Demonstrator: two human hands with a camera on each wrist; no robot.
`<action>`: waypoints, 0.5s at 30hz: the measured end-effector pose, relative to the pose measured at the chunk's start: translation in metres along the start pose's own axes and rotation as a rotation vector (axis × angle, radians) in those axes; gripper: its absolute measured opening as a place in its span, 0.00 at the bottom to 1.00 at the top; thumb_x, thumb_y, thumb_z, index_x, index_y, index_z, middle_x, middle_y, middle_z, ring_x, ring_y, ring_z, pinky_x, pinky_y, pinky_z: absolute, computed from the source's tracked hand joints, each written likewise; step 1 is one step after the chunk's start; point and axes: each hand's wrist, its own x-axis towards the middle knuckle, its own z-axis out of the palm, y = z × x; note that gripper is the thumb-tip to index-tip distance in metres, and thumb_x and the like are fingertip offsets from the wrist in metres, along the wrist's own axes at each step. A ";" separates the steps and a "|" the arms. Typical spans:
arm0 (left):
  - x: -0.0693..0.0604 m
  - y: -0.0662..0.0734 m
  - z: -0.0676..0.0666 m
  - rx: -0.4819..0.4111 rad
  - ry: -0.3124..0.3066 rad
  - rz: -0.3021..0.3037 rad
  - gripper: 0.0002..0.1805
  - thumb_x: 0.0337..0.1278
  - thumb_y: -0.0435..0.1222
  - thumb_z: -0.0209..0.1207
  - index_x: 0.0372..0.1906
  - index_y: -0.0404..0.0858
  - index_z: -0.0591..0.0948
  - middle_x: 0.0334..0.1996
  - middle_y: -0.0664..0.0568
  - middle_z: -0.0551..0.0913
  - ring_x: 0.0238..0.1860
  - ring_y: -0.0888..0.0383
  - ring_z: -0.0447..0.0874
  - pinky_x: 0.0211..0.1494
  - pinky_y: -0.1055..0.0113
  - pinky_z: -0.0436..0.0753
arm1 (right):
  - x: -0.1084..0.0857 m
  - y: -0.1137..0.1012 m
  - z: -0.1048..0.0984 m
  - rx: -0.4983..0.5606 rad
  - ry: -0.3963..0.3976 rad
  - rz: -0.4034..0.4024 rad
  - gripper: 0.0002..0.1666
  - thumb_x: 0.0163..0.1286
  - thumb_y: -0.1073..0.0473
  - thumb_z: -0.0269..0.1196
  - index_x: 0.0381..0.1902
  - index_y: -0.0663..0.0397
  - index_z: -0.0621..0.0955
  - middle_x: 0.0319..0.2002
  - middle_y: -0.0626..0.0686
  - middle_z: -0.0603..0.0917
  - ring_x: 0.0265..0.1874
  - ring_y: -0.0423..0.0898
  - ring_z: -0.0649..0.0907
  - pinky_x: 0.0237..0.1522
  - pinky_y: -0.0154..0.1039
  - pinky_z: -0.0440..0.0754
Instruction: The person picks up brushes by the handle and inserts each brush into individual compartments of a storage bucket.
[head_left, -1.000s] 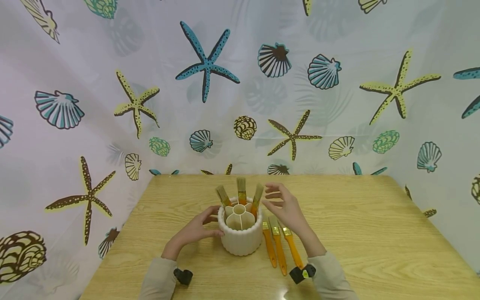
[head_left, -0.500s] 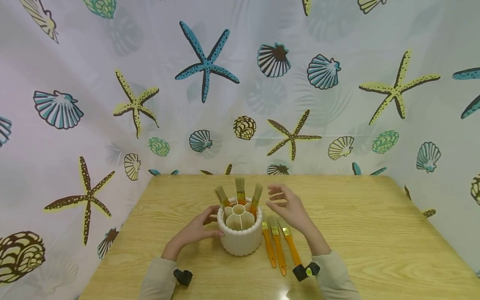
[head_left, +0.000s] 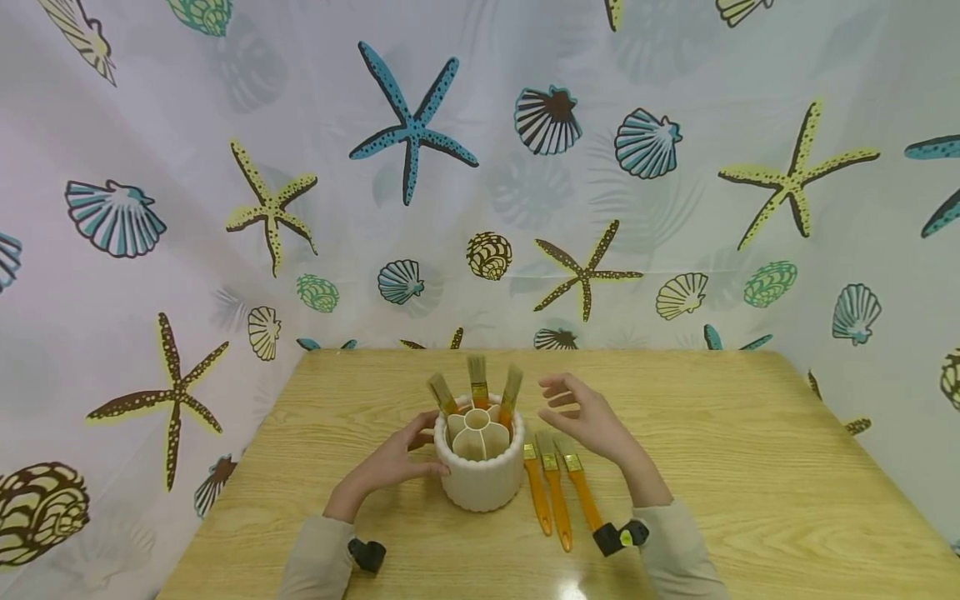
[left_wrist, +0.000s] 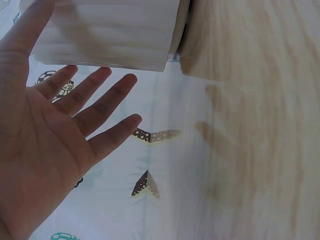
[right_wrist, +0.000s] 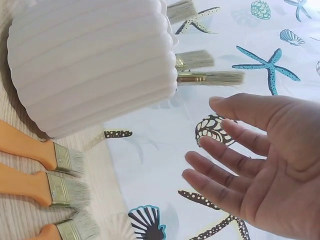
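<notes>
A white ribbed round holder [head_left: 482,483] with petal-shaped compartments stands on the table. Three brushes [head_left: 478,385] stand bristles up in its rear compartments. My left hand [head_left: 393,458] rests against the holder's left side, thumb in front and fingers loosely spread; the left wrist view shows the palm facing the holder [left_wrist: 107,35]. To the right of the holder, my right hand [head_left: 588,417] hovers with nothing in it, its fingers apart and relaxed in the right wrist view [right_wrist: 265,165]. Below it three orange-handled brushes [head_left: 558,504] lie side by side, bristles away from me.
The wooden table [head_left: 750,467] extends to both sides of the holder. Behind it and at both sides hangs a white curtain [head_left: 480,192] with starfish and shell prints. Black wrist cameras are strapped at both sleeves.
My right hand has drifted a little to the right, away from the holder and the standing brushes. My left hand has stayed at the holder's side.
</notes>
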 end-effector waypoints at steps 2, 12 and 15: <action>0.000 0.001 0.000 0.005 -0.002 -0.014 0.49 0.45 0.46 0.68 0.71 0.47 0.53 0.68 0.47 0.59 0.63 0.44 0.66 0.63 0.42 0.66 | -0.001 0.001 -0.002 -0.009 -0.019 0.008 0.25 0.64 0.57 0.62 0.58 0.55 0.71 0.51 0.60 0.76 0.48 0.58 0.78 0.47 0.48 0.80; 0.000 0.001 0.001 0.013 -0.005 -0.035 0.49 0.45 0.47 0.69 0.71 0.49 0.54 0.69 0.48 0.58 0.64 0.44 0.66 0.62 0.42 0.66 | -0.006 0.006 -0.012 -0.063 -0.100 0.044 0.25 0.65 0.55 0.62 0.58 0.56 0.71 0.49 0.61 0.76 0.48 0.61 0.78 0.45 0.47 0.81; 0.000 0.001 0.001 0.017 -0.006 -0.032 0.48 0.44 0.48 0.69 0.70 0.51 0.55 0.69 0.50 0.58 0.63 0.46 0.66 0.62 0.43 0.67 | -0.007 0.007 -0.016 -0.069 -0.123 0.048 0.26 0.65 0.56 0.61 0.58 0.59 0.70 0.49 0.62 0.77 0.48 0.60 0.78 0.45 0.48 0.81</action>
